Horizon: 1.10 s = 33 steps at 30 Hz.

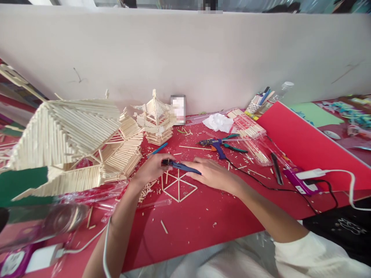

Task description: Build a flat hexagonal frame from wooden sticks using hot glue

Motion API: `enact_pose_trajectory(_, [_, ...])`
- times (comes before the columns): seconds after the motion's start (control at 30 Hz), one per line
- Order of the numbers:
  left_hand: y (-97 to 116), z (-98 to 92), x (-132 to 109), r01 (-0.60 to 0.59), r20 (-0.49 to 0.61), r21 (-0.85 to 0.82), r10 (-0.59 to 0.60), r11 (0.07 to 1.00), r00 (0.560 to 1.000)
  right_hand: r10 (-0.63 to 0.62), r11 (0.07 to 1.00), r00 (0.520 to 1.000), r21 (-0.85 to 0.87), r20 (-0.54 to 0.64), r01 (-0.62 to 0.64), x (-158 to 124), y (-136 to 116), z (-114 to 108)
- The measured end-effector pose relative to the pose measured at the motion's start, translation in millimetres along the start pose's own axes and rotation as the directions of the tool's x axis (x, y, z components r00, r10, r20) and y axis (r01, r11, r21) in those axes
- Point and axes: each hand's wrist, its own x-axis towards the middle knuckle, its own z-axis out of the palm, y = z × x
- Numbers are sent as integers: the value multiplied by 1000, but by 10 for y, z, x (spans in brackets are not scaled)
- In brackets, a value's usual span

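My right hand (211,172) is closed round a blue-handled tool with a dark head (187,167), which looks like hand clippers. At the tool's dark end, the fingers of my left hand (152,168) are pinched together; whatever they hold is hidden. Just below both hands lies a flat frame of thin wooden sticks (179,189), with spokes meeting near its middle. Its far part is covered by the tool and hands. A small pagoda model of sticks (159,119) stands upright behind my left hand, and a larger stick building with a sloping roof (78,127) is to its left.
Right of centre lie a blue glue gun (218,146), green-handled pliers (236,147) and bagged stick bundles (252,135). A black utility knife (277,168) sits near a purple power strip (303,183). Cables cross both sides. Stick scraps litter the red tabletop (203,227).
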Motion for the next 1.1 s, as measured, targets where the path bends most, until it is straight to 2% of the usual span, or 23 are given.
enact_pose_trajectory(0.2, [-31,50,10,-12,-70,47,15,999,997,1,989,998,-145,-62,-11,32,-74,79])
enact_pose_trajectory(0.3, [-24,70,5,-15,-90,73,22,997,996,6,943,996,-330,-94,-37,99,-91,167])
enact_pose_trajectory(0.43, [9,53,6,8,-111,44,-3,999,994,-79,876,989,-482,-128,7,162,-55,279])
enact_pose_trajectory(0.57, [44,14,15,20,-89,-2,-20,1000,996,-108,883,982,-469,-154,23,170,-30,339])
enact_pose_trajectory(0.9, [19,-7,13,10,-72,83,-4,997,997,-87,916,987,-399,-138,25,143,-124,317])
enact_pose_trajectory(1.1, [12,-19,27,6,-47,41,-4,999,999,-91,925,984,-379,-150,27,130,-101,332])
